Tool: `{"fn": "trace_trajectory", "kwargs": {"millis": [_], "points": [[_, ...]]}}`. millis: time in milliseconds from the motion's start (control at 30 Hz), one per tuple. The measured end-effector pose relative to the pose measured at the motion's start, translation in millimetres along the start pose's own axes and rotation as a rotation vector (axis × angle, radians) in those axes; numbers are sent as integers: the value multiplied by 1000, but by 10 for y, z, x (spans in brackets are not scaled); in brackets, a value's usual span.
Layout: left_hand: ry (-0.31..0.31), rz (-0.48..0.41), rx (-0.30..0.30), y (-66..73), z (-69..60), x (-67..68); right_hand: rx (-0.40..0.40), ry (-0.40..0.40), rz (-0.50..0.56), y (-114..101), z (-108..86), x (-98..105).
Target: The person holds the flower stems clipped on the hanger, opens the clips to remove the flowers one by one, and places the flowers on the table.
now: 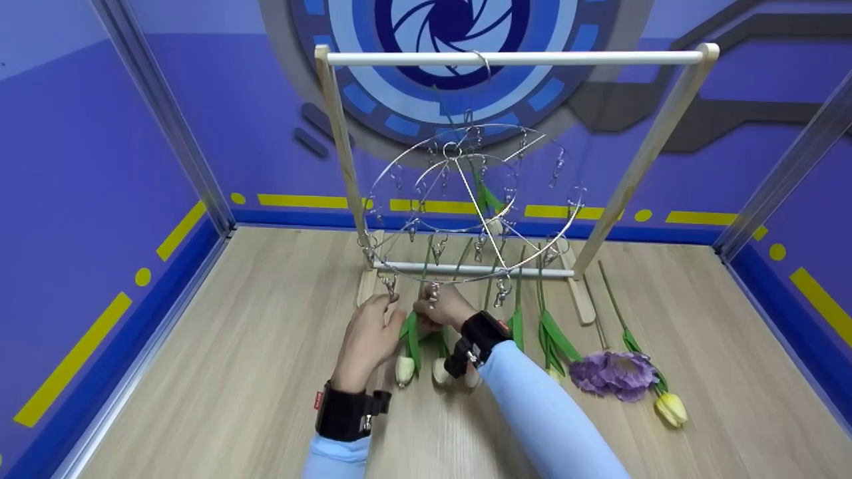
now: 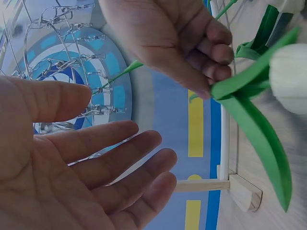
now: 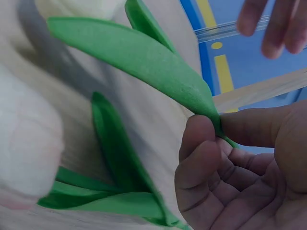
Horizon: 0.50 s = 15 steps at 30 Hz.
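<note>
A white tulip [image 1: 405, 371] hangs head down from my right hand [image 1: 447, 307], whose thumb and fingers pinch its green stem just above the leaves [image 3: 144, 62]. My left hand [image 1: 373, 336] is beside it on the left, palm facing inward. In the left wrist view its fingers [image 2: 124, 165] are extended, thumb apart, holding nothing. Over both hands is a round wire hanger [image 1: 481, 211] with many metal clips. One clip [image 1: 389, 286] dangles by my left fingertips; whether they touch it cannot be told. Another tulip [image 1: 492, 198] hangs head down at the hanger's far side.
The hanger hooks onto the white top bar [image 1: 566, 58] of a wooden rack. On the table [image 1: 266, 346] lie more pale tulips [image 1: 440, 371], a purple flower [image 1: 612, 376] and a yellow tulip [image 1: 671, 409], some stems reaching under the rack. Blue panels enclose the sides and back.
</note>
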<state>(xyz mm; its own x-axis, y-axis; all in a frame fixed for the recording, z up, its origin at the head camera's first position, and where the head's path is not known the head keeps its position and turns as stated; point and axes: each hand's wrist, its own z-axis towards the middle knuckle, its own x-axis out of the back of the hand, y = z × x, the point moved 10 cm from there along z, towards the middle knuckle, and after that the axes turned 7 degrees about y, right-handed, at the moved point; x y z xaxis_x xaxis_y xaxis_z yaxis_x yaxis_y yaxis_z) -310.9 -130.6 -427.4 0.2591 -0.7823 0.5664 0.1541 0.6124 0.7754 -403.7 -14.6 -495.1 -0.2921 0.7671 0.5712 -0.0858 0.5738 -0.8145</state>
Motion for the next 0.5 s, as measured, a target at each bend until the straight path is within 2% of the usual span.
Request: {"fn": "trace_trajectory", "kwargs": {"millis": [267,400,500], "points": [[-9,18,-6,-2,-3,0,35,-23,-43,27,67,-85],[-5,16,-13,0,-2,3,-23,-38,-4,73,79,-120],[-4,16,-22,4,-2,2,-54,-33,-17,108,100,-144]]}}
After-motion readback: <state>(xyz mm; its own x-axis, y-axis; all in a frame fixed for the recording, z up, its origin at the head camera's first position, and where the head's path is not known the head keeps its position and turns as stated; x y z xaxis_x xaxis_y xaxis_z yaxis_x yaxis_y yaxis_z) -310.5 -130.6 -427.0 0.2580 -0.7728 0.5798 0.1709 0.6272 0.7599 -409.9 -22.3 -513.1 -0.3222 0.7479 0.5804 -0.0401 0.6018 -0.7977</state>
